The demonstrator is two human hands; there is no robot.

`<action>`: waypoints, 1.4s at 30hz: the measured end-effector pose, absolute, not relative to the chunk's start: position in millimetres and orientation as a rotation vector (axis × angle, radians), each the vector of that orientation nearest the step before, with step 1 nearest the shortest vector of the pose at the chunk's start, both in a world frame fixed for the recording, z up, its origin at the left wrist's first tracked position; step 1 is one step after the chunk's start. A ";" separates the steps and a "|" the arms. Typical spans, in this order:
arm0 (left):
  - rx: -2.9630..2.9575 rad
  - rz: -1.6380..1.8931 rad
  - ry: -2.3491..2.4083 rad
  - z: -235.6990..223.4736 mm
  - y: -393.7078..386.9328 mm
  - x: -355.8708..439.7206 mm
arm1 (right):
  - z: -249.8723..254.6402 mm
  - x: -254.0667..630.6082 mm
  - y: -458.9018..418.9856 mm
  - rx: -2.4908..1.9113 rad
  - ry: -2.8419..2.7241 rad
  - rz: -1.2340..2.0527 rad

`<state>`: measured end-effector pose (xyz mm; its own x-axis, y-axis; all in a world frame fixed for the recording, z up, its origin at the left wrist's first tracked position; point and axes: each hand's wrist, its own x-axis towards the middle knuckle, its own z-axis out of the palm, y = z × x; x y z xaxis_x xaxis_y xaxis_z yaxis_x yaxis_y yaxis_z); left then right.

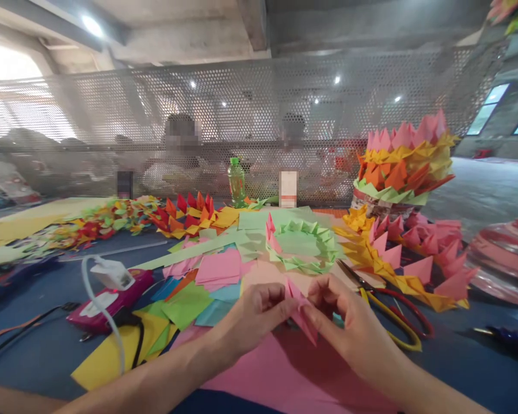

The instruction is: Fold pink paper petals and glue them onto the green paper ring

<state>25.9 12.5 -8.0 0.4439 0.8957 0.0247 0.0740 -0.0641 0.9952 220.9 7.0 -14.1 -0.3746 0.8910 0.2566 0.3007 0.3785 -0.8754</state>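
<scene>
Both my hands pinch a small folded pink paper piece (301,307) over a large pink sheet (285,374). My left hand (254,316) grips its left side with fingers curled. My right hand (349,325) holds its right side between thumb and fingers. Just beyond the hands lies a green folded-paper ring (304,244) with a pink piece stuck in its left edge.
Loose coloured paper squares (207,282) lie left of centre. Scissors with red and yellow handles (397,316) rest at right. Rows of pink and yellow folded pieces (414,259), a stacked paper lotus (403,161), a green bottle (236,181), a white charger (112,275). People sit behind a mesh screen.
</scene>
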 end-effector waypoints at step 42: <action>2.665 0.706 0.740 -8.8 2.1 5.1 | -24.3 239.5 23.9 -0.830 -2.352 0.639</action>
